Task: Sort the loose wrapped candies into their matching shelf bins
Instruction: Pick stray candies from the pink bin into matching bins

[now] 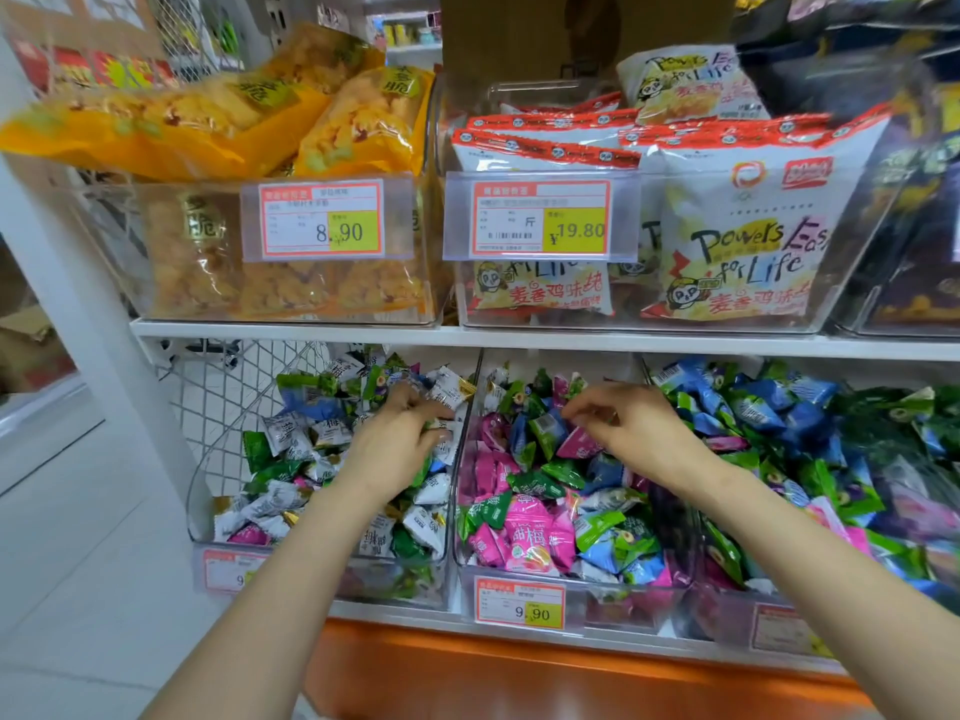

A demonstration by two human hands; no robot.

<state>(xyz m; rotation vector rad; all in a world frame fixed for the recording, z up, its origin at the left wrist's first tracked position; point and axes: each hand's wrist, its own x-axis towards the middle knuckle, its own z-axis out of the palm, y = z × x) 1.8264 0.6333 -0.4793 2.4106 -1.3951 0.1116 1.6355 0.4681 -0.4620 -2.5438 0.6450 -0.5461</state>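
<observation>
Three clear shelf bins hold mixed wrapped candies on the lower shelf. The left bin point(205, 475) has mostly white candies point(280, 504) with some green and blue ones. My left hand point(395, 444) is inside it, fingers curled round white wrapped candies at its fingertips. The middle bin point(602, 589) holds pink candies point(524, 532) mixed with green and blue. My right hand point(623, 423) hovers over its back half with curled fingers, just above a pink candy point(579, 445); whether it pinches anything is unclear. The right bin point(727, 605) holds mostly blue candies point(753, 407) and green ones.
The upper shelf point(519, 335) carries clear bins of yellow snack bags point(358, 127) and white-and-red snack bags point(737, 241), with price tags in front. A white wire side panel point(218, 407) closes the shelf on the left. An orange base point(519, 672) runs below.
</observation>
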